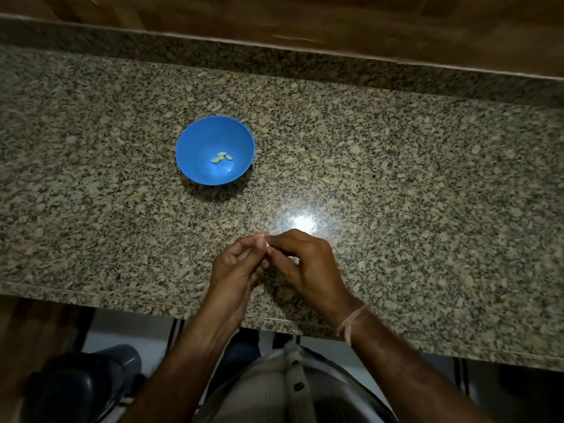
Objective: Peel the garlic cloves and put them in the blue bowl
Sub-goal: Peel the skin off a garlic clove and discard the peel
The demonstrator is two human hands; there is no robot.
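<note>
A blue bowl (201, 138) stands on the granite counter, left of centre, with a few pale peeled garlic cloves (222, 157) lying in its bottom. Nearer the front edge my left hand (235, 270) and my right hand (305, 264) meet, fingertips together. Both pinch a small white garlic clove (268, 245), of which only a sliver shows between the fingers. The hands are well below and to the right of the bowl.
The speckled granite counter (396, 178) runs the full width, with a raised back edge and a wooden wall (305, 19) behind. A bright light reflection (302, 222) lies just beyond my hands. Dark objects sit on the floor below the counter's front edge.
</note>
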